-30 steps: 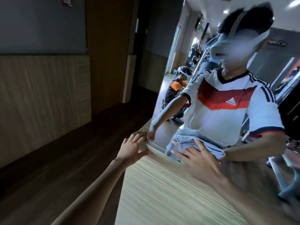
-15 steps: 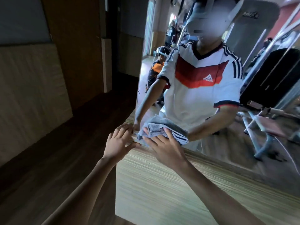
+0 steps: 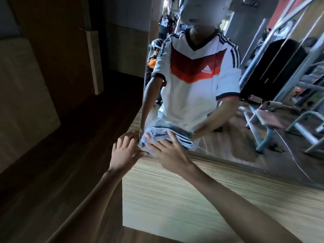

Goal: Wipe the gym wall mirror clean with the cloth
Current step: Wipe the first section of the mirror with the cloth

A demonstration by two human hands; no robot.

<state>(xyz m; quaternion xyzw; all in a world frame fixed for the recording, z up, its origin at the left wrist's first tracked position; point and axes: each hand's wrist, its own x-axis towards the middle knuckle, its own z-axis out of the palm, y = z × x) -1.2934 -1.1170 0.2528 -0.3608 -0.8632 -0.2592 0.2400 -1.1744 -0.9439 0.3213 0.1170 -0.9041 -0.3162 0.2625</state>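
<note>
Head view: two bare arms reach forward to the lower left corner of a wall mirror.
Right hand: fingers spread flat, pressing a folded grey cloth against the glass, not curled round it.
Left hand: fingers straight, holding nothing, resting on the wooden panel at the cloth's 9 o'clock.
Cloth: at the mirror's bottom left corner, long axis running 10 to 4 o'clock along the lower edge.
Coming move: nearly all the glass lies from 12 to 3 o'clock of the cloth, so the stroke likely goes up or rightward, led by the right hand.
</note>
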